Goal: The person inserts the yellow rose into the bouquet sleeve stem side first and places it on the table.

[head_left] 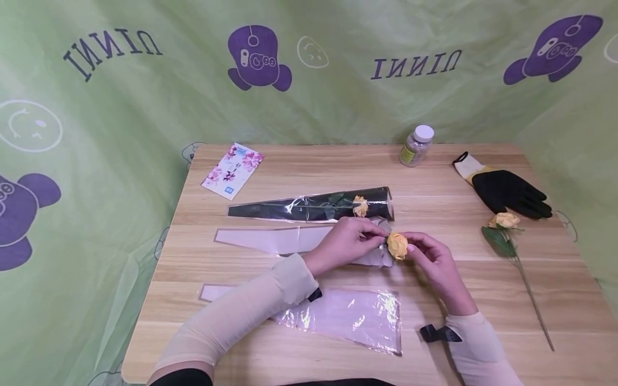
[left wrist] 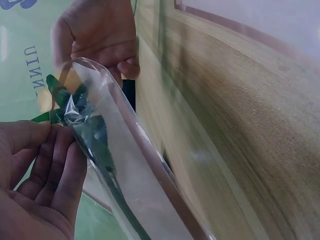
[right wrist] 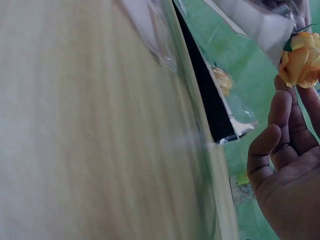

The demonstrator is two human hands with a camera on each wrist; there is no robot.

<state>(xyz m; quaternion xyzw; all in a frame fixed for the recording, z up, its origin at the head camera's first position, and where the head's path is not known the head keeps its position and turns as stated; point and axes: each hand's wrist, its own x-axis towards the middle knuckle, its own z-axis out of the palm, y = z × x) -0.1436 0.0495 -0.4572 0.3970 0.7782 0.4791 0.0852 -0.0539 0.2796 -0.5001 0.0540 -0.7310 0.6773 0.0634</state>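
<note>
A yellow artificial rose (head_left: 398,245) has its bloom at the wide mouth of a pale clear-fronted flower sleeve (head_left: 270,238). In the left wrist view its green stem (left wrist: 117,187) runs down inside the sleeve. My left hand (head_left: 345,244) pinches the green leaf just below the bloom, beside the sleeve's mouth. From the other side, my right hand (head_left: 436,262) holds the petals between thumb and forefinger. The right wrist view shows fingertips (right wrist: 282,85) against the underside of the bloom. Part of the sleeve is hidden under my left hand.
Behind lies a black sleeve (head_left: 260,209) with another yellow rose inside. A flat pale sleeve (head_left: 357,316) lies in front. To the right are a loose rose (head_left: 504,221) and a black glove (head_left: 509,190). A bottle (head_left: 416,146) and a floral card (head_left: 233,170) stand farther back.
</note>
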